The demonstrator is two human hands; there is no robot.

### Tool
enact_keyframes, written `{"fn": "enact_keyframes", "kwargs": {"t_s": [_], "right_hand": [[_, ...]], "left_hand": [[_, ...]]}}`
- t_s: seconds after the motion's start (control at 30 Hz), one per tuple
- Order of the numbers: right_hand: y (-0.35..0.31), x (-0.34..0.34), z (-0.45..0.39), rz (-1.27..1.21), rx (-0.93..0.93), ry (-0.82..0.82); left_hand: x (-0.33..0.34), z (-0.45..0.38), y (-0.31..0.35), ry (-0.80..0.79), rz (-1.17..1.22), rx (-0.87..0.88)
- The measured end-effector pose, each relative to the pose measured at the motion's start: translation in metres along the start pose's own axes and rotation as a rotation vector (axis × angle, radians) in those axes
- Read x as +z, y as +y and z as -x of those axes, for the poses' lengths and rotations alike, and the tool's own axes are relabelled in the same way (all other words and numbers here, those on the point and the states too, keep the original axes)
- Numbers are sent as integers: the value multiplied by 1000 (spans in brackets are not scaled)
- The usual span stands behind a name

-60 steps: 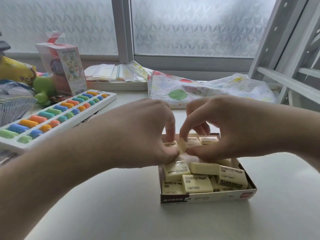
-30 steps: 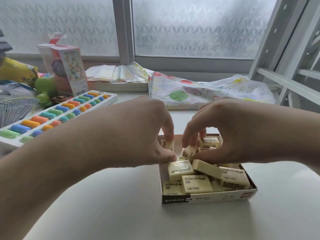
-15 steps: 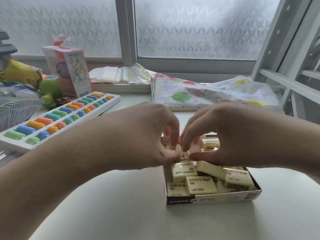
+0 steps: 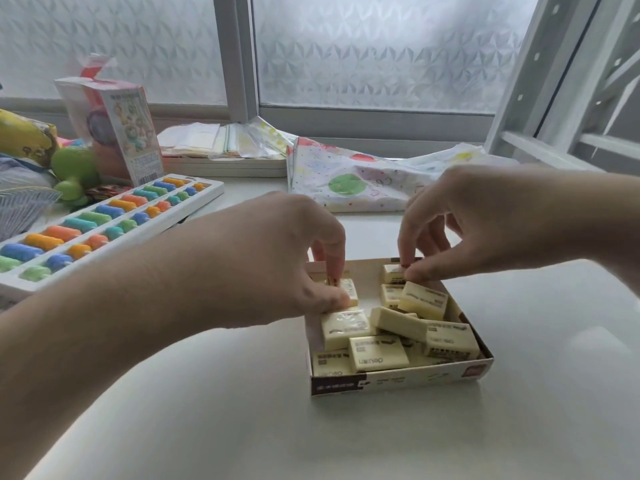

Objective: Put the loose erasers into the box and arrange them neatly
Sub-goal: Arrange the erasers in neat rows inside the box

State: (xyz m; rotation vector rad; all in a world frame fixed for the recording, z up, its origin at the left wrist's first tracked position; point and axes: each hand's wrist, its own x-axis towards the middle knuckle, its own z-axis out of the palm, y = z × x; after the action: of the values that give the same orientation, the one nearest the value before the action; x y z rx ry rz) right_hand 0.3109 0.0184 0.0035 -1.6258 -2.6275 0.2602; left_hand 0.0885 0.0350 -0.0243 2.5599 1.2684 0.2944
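A shallow cardboard box (image 4: 398,382) lies on the white table, holding several pale yellow erasers in a loose jumble (image 4: 377,353). My left hand (image 4: 277,258) reaches into the box's far left corner and pinches an upright eraser (image 4: 348,291) between thumb and forefinger. My right hand (image 4: 485,220) is over the far right corner, its thumb and fingers closed on a tilted eraser (image 4: 422,301) that leans on the others. Two more erasers (image 4: 391,273) stand at the back under the right fingers. A bare patch of box floor shows between the hands.
A white tray of coloured bead-like pieces (image 4: 97,226) lies at the left. Behind it stand a pink carton (image 4: 117,129) and a green toy (image 4: 72,171). A spotted plastic bag (image 4: 363,178) lies beyond the box, and a white metal frame (image 4: 554,98) rises at right.
My hands have drawn apart from the middle of the box: the left went to the far left corner with one eraser, the right to the far right with another.
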Motion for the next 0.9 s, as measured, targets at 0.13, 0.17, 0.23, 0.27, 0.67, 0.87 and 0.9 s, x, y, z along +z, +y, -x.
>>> {"fn": "enact_keyframes", "kwargs": {"t_s": [0.13,0.17,0.23,0.27,0.67,0.87,0.9], "right_hand": [[-1,2,0,-1,32,-34],[-2,2,0,-3,31,-39],[-1,5,-1,-8,19,-33],[0,6,-3,-13,18,-31],[-21,21,-12,-107,-262,213],[-21,25,-16,-93,-285,129],[-20,24,-14,-93,-267,102]], "left_hand": [[0,0,1,-11,7,-11],[0,0,1,-10,7,-10],[0,-1,0,-10,6,-6],[0,-1,0,-9,-2,-5],[-11,-9,-16,118,180,-34],[-4,-11,-19,77,118,-51],[-3,-12,-18,58,118,-55]]}}
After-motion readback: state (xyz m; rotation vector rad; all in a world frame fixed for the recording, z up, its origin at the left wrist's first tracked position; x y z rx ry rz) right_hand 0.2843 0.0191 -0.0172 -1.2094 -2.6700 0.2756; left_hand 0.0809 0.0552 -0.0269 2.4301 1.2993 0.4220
